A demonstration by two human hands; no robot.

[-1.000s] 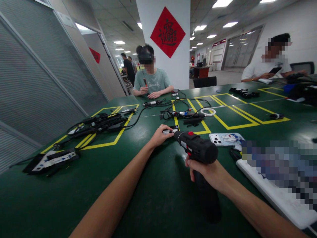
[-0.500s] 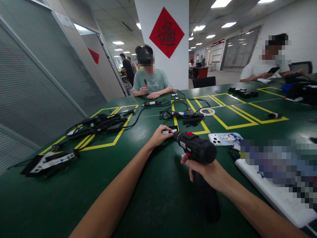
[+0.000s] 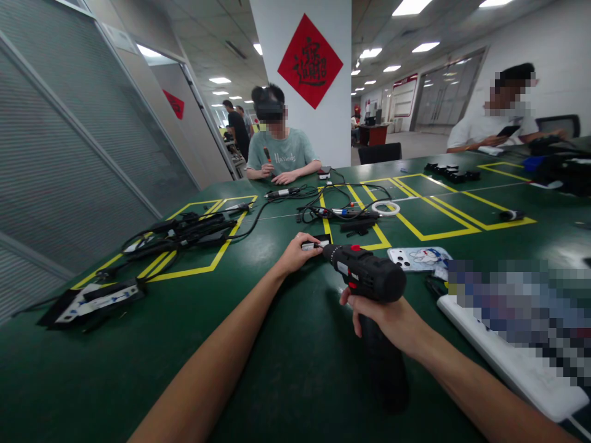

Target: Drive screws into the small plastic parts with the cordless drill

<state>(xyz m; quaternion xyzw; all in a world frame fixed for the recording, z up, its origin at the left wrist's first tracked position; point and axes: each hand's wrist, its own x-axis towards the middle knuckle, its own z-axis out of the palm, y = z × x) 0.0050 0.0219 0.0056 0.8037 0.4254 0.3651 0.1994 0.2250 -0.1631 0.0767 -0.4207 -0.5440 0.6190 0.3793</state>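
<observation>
My right hand (image 3: 381,317) is wrapped round the grip of a black cordless drill (image 3: 364,271) with red buttons. The drill points forward and left, its chuck close to the fingertips of my left hand (image 3: 298,252). Those fingers are closed on a small black part with a white face (image 3: 325,238), which lies at the edge of a yellow-taped box on the table. My left hand and the drill's chuck hide much of this part. Whether the drill's tip touches it, I cannot tell.
Tangled black cables (image 3: 184,231) lie to the left, near a black-and-white panel (image 3: 99,301). More cables (image 3: 341,212) and a white ring (image 3: 386,208) lie ahead. At right are a phone (image 3: 418,258) and a white power strip (image 3: 508,363). A person opposite holds a screwdriver (image 3: 267,155).
The rear of the drill has shifted very slightly to the right. Both hands otherwise stay in place. The screwdriver in the opposite person's hand has moved a little left.
</observation>
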